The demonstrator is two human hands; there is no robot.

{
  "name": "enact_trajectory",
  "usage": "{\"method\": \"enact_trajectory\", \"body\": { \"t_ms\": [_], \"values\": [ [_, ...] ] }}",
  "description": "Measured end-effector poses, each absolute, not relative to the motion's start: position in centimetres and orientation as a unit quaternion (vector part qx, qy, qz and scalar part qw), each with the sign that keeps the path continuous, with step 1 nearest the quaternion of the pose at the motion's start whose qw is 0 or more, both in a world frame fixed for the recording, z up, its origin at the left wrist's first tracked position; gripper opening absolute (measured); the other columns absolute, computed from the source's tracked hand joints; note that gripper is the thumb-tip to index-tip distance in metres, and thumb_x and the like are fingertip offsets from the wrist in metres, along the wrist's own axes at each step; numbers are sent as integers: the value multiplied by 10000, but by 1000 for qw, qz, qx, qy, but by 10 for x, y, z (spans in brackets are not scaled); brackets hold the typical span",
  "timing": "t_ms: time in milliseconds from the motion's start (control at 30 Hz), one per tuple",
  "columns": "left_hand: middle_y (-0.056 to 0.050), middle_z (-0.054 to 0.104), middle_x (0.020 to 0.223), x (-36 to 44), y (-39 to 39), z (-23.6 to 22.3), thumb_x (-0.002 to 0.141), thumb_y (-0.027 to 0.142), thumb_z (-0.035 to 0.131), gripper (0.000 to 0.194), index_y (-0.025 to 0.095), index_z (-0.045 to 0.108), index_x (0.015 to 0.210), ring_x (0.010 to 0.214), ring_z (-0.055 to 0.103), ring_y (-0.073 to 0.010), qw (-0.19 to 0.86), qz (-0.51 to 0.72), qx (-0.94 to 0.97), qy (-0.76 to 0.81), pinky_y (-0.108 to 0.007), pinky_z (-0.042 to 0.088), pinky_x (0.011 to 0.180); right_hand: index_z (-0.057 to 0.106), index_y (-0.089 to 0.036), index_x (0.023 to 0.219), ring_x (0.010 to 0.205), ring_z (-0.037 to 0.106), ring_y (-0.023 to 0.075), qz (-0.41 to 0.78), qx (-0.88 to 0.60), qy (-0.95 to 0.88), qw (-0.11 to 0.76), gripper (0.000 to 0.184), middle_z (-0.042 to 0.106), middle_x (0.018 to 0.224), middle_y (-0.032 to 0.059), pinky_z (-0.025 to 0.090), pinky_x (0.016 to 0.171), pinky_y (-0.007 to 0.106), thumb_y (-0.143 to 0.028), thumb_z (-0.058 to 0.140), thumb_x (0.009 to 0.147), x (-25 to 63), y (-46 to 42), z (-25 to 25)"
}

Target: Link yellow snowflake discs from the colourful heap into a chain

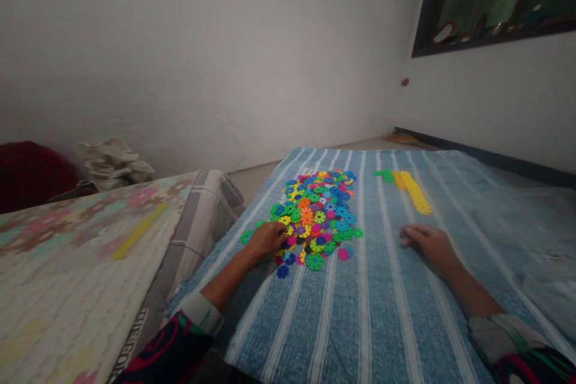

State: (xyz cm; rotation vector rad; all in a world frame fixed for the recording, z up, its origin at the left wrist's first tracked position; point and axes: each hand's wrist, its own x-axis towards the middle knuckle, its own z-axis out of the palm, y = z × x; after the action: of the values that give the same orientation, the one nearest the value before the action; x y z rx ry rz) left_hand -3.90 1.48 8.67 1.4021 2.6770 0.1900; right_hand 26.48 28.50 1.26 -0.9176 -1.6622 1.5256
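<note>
Many small notched plastic discs, flower-shaped and in mixed colours, lie in a loose pile [317, 216] on the blue striped cloth [342, 324]. My left hand [267, 240] reaches into the pile's left edge, its fingertips pinched at a yellow disc [285, 230]. To the right of the pile, my right hand [425, 243] hovers low over or rests on the cloth; I cannot tell which. Its fingers are curled together, and whatever they might hold is hidden. Beyond it lies an overlapping row of yellow discs [416, 193], with green discs [387, 176] at its far left end.
On the left stands a bed or table with a flowered cover [90, 252], a yellow strip [140, 231] lying on it. Clear plastic bags [540, 252] lie at the right. Behind are a pale wall [225, 60] and a dark-framed window [490, 0].
</note>
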Motion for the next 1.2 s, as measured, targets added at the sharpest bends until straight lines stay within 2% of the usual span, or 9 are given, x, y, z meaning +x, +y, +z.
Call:
{"method": "enact_trajectory", "body": {
  "t_ms": [200,400,633,833,1200],
  "values": [
    [-33,695,867,-50,7,83,807,174,488,190,204,674,785,861,619,-181,22,11,461,887,-246,390,735,731,-144,719,614,658,239,575,-358,-649,346,383,695,587,98,514,658,357,-511,743,609,266,285,13],
    [-57,707,914,-50,7,81,794,162,481,200,197,678,792,893,633,-199,9,0,435,900,-256,404,743,730,-147,727,609,660,237,577,-351,-646,355,411,696,598,95,525,658,362,-539,741,604,266,285,10],
    [-72,709,1006,-54,21,84,837,190,464,218,196,682,855,967,625,-205,-10,9,412,911,-255,408,776,717,-153,677,598,650,237,569,-370,-643,357,349,681,560,91,518,670,360,-490,722,586,264,279,19],
    [-59,724,952,-59,31,84,816,180,488,209,195,696,814,927,636,-201,-5,24,401,916,-251,407,743,725,-167,674,615,664,251,558,-379,-641,366,328,685,560,86,527,695,372,-481,728,577,263,275,26],
    [-31,716,795,-68,32,84,782,188,530,188,182,713,738,806,635,-175,13,62,374,925,-238,398,688,730,-148,686,579,656,241,573,-378,-631,362,371,686,560,95,519,644,362,-499,745,564,263,279,20]
  ]
}}
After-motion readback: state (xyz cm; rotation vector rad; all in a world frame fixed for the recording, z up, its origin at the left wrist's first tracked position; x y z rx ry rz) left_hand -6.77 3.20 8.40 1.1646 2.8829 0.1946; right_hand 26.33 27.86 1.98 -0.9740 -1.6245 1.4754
